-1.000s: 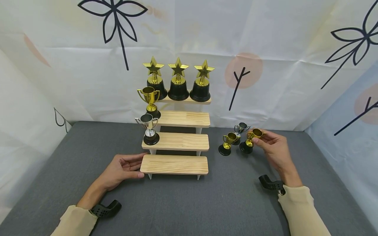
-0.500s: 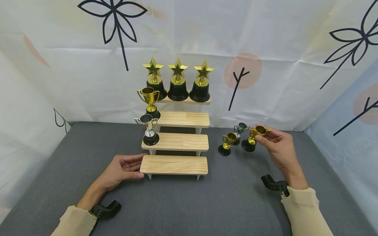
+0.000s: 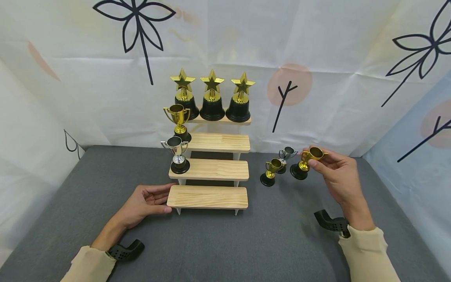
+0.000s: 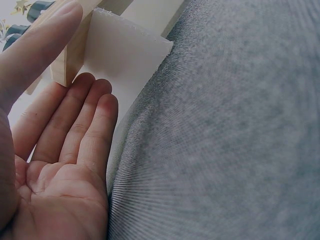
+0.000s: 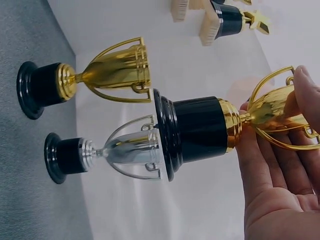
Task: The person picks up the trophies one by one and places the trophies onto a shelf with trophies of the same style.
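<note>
My right hand (image 3: 340,174) pinches a small gold trophy cup (image 5: 200,127) by its bowl, thumb on one side and fingers on the other. The cup is lifted and tilted, its black base toward the left. Just left of it on the table stand another gold trophy cup (image 3: 270,172) and a silver trophy cup (image 5: 130,150). My left hand (image 3: 146,203), fingers nearly straight, rests at the left end of the lowest step of a wooden tiered display stand (image 3: 208,196). In the left wrist view its fingertips (image 4: 102,90) lie at the plank end and the white side support.
Three gold star trophies (image 3: 212,96) line the top step. A gold cup (image 3: 179,119) stands at the left end of the step below, and a silver cup (image 3: 178,154) one step lower. Behind the grey table (image 3: 275,243) hangs a white printed cloth (image 3: 334,113).
My right hand has moved right and slightly up with the gold trophy cup, away from the other two table cups, and the cup has tilted more. The left hand has stayed still.
</note>
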### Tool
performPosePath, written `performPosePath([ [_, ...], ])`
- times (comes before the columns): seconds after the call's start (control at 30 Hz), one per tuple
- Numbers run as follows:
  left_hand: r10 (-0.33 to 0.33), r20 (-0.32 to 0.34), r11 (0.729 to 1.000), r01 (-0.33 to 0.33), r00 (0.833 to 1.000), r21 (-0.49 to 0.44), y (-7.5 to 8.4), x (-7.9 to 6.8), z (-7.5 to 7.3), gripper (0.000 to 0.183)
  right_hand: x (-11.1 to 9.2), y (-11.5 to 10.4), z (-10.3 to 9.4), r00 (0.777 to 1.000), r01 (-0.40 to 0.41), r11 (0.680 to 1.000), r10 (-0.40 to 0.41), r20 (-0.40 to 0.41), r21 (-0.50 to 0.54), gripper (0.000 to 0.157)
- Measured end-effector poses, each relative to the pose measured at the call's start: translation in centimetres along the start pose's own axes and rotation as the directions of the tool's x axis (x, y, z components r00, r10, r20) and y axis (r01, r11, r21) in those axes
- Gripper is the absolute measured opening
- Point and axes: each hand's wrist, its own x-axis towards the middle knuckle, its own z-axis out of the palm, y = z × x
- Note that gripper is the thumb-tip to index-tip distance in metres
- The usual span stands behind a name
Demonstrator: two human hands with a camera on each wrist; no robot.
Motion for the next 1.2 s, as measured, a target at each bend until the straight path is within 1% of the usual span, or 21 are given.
performPosePath([
  [0.2,0.003,-0.001,1.000,-0.003,1.000,-0.003,0.0,-0.1,0.0,0.072,0.0,-0.6,0.2,1.000,0.006,1.000,-0.006,0.004,0.020,0.037],
  [0.53,-0.019,-0.018,0.999,0.019,1.000,0.029,0.1,-0.1,0.1,0.071,-0.2,-1.4,0.4,1.000,0.008,0.998,-0.007,-0.006,0.060,0.037],
  [0.7,-0.019,-0.020,0.999,0.019,1.000,0.031,0.1,0.1,0.2,0.072,-0.1,-1.7,0.5,1.000,0.002,0.999,-0.001,-0.026,0.036,0.038],
  [0.83,-0.024,-0.024,0.999,0.025,0.999,0.026,0.1,0.1,0.2,0.072,0.3,-2.0,0.8,0.999,-0.001,1.000,0.001,-0.037,0.012,0.038],
  [0.93,-0.027,-0.027,0.999,0.028,0.999,0.032,0.1,0.1,0.2,0.073,0.8,-2.3,1.0,0.999,0.006,1.000,-0.005,-0.038,0.016,0.038],
  [1.2,-0.029,-0.031,0.999,0.030,0.999,0.037,0.1,0.0,0.1,0.074,2.4,-3.5,1.8,1.000,-0.005,1.000,0.005,-0.013,-0.010,0.037],
])
